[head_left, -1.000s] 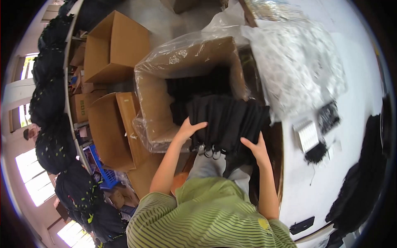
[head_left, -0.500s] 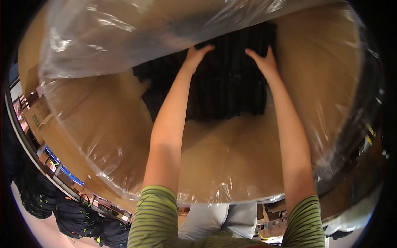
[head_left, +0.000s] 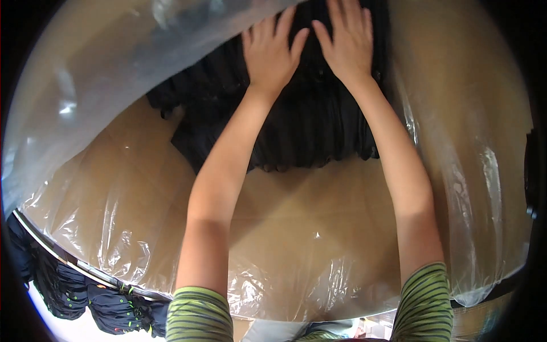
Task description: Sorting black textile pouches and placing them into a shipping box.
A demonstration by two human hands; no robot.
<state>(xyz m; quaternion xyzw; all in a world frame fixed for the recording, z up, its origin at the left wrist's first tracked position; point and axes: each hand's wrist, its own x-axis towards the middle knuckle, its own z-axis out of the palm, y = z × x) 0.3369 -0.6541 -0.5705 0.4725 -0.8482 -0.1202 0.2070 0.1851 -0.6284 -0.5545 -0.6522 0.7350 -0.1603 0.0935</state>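
Observation:
Deep inside a large cardboard box (head_left: 319, 199) lined with clear plastic lie black folded garments (head_left: 307, 125), packed in rows. My left hand (head_left: 270, 54) rests flat on or just over them, fingers spread and thumb pointing right. Beside it, my right hand (head_left: 347, 45) is likewise stretched out over the black cloth, its thumb toward the left hand. Neither hand grips anything. A loose fold of the plastic liner (head_left: 102, 74) hangs over the upper left and covers part of the black pile.
The plastic-draped box wall (head_left: 467, 142) rises along the right side. Outside the box at the lower left, black garments with small green marks (head_left: 108, 305) hang by a rail (head_left: 74, 262). Grey trousers (head_left: 273, 330) show below the near rim.
My view has moved closer over the box. Both hands have turned from thumbs-up, reaching into the pile, to palms down with fingers spread on the black cloth.

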